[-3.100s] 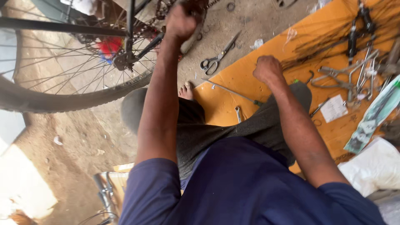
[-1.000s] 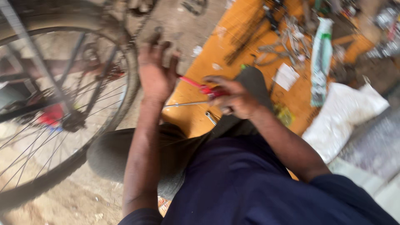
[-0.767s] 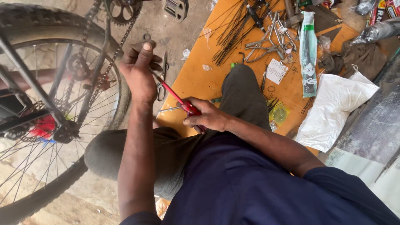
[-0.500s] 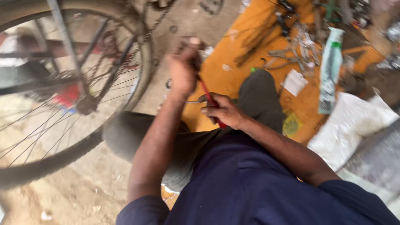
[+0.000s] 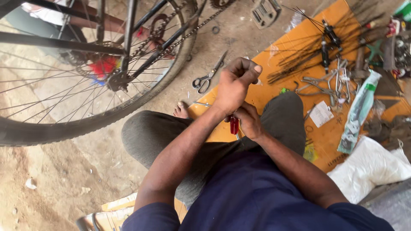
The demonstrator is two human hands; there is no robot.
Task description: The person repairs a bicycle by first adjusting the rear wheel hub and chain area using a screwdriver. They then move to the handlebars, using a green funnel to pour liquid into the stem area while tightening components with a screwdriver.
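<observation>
Fingers of the left hand (image 5: 234, 85) had curled shut above the right hand (image 5: 249, 122), which still pinched the red-handled screwdriver (image 5: 234, 126), now drawn in over the lap.

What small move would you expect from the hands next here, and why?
Probably a small turn or push of the red-handled tool. The right hand grips its handle low over the lap, and the left hand is closed in a fist right above it, apparently pinching something too small to make out. Both hands are together, away from the bicycle wheel and the scissors.
</observation>
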